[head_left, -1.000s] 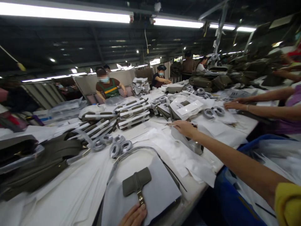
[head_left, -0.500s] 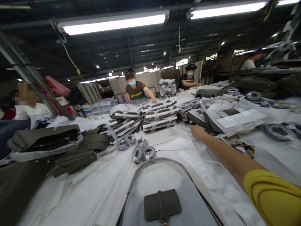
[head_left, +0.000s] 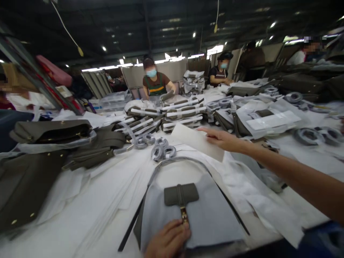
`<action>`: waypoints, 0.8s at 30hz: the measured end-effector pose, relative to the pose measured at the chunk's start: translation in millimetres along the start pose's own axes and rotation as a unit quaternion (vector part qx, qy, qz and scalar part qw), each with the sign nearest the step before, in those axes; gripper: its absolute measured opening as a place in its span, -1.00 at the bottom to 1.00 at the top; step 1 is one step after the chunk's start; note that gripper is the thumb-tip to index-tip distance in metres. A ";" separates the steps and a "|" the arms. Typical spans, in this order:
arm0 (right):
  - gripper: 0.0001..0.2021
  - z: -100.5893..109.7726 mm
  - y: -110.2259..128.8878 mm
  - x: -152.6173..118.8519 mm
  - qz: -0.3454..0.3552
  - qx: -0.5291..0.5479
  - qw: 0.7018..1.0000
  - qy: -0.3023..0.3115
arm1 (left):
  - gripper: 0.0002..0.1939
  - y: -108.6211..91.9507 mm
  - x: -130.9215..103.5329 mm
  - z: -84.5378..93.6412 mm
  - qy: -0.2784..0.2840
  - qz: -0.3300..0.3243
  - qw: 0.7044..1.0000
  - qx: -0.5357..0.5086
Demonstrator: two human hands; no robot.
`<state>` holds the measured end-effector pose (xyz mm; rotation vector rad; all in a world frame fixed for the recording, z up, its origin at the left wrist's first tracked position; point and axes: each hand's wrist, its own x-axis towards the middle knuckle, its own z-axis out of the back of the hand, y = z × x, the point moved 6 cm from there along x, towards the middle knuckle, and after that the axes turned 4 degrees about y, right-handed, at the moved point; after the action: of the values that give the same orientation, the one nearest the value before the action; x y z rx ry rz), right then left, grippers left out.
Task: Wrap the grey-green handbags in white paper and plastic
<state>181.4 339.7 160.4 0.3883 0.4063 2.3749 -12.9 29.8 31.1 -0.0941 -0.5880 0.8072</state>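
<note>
A bag wrapped in pale grey film (head_left: pixel 209 215) lies in front of me, its dark flap (head_left: pixel 172 194) and gold clasp (head_left: pixel 184 215) showing. My left hand (head_left: pixel 169 238) rests on the bag's front just below the clasp, fingers together with the tips at the clasp's lower end. Beyond the bag, my right hand (head_left: pixel 219 139) holds a white sheet (head_left: pixel 197 139), raised at a tilt, the index finger stretched along it. Coiled, wrapped straps (head_left: pixel 158 152) lie just past the bag's handle.
Dark green bags (head_left: pixel 51 130) lie at the left. Stacked wrapped pieces (head_left: pixel 184 111) stand beyond the coils. Another wrapped bag (head_left: pixel 271 120) and more coils (head_left: pixel 309 137) are at the right. White sheets (head_left: pixel 107 200) spread over the left side. Masked people (head_left: pixel 156 84) work across the table.
My left hand has come into view on the bag. My right hand has lifted a white sheet and moved slightly left. The view has tilted down. The person opposite now holds a dark piece.
</note>
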 end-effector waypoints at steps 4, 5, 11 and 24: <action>-0.48 -60.8 87.4 -54.4 0.119 0.028 0.979 0.162 | -0.46 -7.7 0.7 6.9 0.029 0.090 0.995 -0.045; -0.50 -73.3 101.6 -65.9 0.141 0.001 0.977 0.160 | -0.46 -10.2 1.2 8.5 0.033 0.097 0.993 -0.052; -0.38 -119.6 116.7 -97.0 0.191 -0.108 0.965 0.143 | -0.49 -20.9 1.2 9.1 0.056 0.110 0.992 0.008; -0.57 -107.2 174.1 -124.1 0.227 -0.098 0.967 0.055 | -0.51 -23.2 -5.7 5.5 0.084 0.111 0.988 0.068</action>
<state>128.7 111.9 110.2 0.2798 0.1341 2.8630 -3.7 8.8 39.9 -0.1020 -0.3651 1.0422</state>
